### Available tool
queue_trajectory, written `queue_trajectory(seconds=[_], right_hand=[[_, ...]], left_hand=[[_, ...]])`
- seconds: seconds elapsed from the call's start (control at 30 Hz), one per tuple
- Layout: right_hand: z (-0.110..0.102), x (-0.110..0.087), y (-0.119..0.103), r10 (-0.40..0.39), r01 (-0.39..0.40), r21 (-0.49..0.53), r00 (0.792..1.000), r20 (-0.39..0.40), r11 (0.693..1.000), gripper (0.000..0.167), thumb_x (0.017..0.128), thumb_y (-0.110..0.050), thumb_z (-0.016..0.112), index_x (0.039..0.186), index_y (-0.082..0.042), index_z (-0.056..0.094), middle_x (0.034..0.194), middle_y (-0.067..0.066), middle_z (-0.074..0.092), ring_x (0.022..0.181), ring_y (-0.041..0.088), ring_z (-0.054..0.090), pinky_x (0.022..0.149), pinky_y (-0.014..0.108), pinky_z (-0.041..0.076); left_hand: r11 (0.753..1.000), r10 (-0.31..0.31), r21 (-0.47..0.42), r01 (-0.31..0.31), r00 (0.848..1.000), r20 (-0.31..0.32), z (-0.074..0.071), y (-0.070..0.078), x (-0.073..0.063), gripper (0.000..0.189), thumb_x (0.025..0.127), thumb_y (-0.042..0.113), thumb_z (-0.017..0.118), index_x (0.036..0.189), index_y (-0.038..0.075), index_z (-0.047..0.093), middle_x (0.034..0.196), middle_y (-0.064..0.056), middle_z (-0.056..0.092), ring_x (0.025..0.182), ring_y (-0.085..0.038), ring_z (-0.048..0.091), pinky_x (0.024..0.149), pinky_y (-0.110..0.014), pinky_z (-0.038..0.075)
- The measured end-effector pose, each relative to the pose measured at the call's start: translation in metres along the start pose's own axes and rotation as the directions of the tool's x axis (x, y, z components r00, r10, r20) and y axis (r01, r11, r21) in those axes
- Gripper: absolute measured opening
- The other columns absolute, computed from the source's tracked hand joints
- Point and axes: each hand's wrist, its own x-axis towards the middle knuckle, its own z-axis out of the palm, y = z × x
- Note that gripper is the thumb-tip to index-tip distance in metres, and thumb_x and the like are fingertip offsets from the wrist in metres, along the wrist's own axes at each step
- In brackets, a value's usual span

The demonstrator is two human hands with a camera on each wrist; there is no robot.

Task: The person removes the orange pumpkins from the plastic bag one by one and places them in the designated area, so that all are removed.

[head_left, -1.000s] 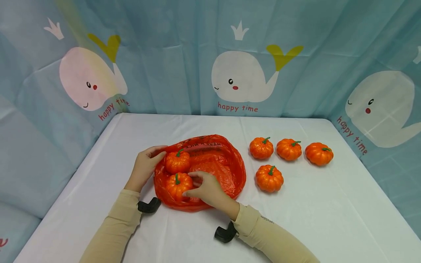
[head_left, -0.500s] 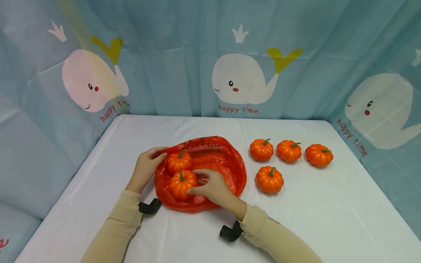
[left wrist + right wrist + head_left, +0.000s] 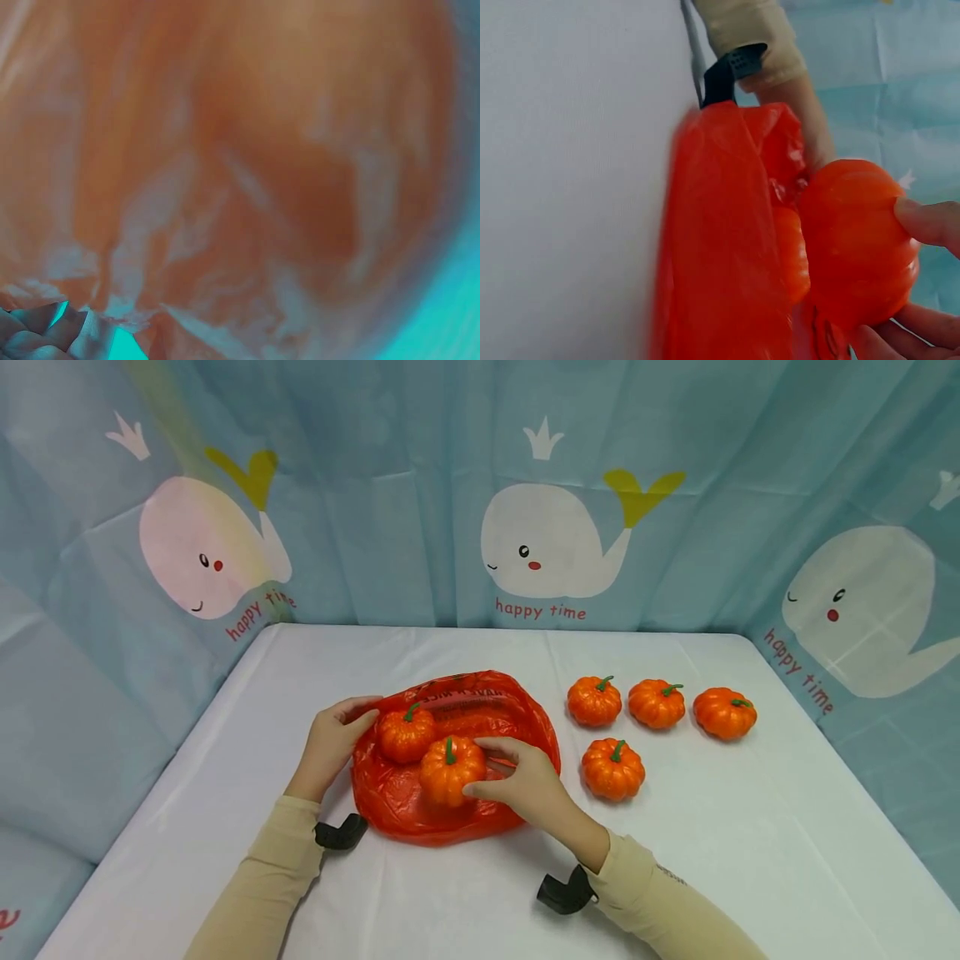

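Note:
In the head view, a red plastic bag (image 3: 390, 814) lies with its mouth spread wide on the white table. My left hand (image 3: 333, 743) holds the bag's left rim between thumb and fingers; in the left wrist view, the blurred bag (image 3: 247, 210) fills most of the picture. A small orange pumpkin (image 3: 452, 772) with a green stem is pinched by my right hand (image 3: 528, 781), over the bag's opening. The right wrist view shows this pumpkin (image 3: 859, 240) raised beside the bag's wall. Inside the bag, another pumpkin (image 3: 406, 735) sits at the left, near my left fingers.
Several similar pumpkins stand on the table (image 3: 720, 852) to the right of the bag: a back row ending in the rightmost pumpkin (image 3: 725, 714), and a nearer pumpkin (image 3: 613, 770). A blue whale-print curtain (image 3: 420, 552) encloses the table's back and sides.
My right hand has moved right, lifting the front pumpkin away from the bag's left side to over its middle. The left hand keeps its place at the rim.

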Motion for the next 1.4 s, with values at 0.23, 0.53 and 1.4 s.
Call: queue_trajectory(seconds=[0.23,0.53,1.4], right_hand=[[-0.019,-0.013,-0.003,0.034,-0.033,0.005,0.999,-0.038,0.999,0.06,0.077,-0.016,0.086,0.133,-0.013,0.063,0.139,0.008,0.06,0.127,0.029,0.061,0.094,0.035,0.057],[-0.045,-0.03,-0.001,0.037,-0.038,-0.003,0.997,-0.062,0.999,0.064,0.078,-0.022,0.086,0.136,-0.013,0.06,0.144,0.011,0.055,0.13,0.032,0.058,0.093,0.034,0.057],[-0.127,-0.088,0.011,-0.015,-0.08,-0.206,0.906,-0.423,0.975,0.067,0.082,-0.024,0.083,0.139,-0.002,0.055,0.142,0.019,0.056,0.101,-0.021,0.055,0.083,0.007,0.052]], left_hand=[[1.0,-0.003,-0.003,0.003,1.0,-0.004,-0.002,0.001,-0.001,0.043,0.101,0.036,0.056,0.136,0.011,0.06,0.14,-0.011,0.059,0.132,-0.027,0.051,0.111,-0.044,0.046],[1.0,-0.007,-0.002,0.007,1.0,0.003,-0.001,0.0,-0.002,0.043,0.102,0.036,0.055,0.137,0.012,0.059,0.141,-0.011,0.059,0.132,-0.026,0.051,0.111,-0.043,0.046],[1.0,-0.011,0.002,0.011,1.0,0.002,0.0,0.0,0.0,0.043,0.101,0.037,0.056,0.137,0.013,0.059,0.14,-0.01,0.059,0.131,-0.027,0.052,0.109,-0.043,0.048]])
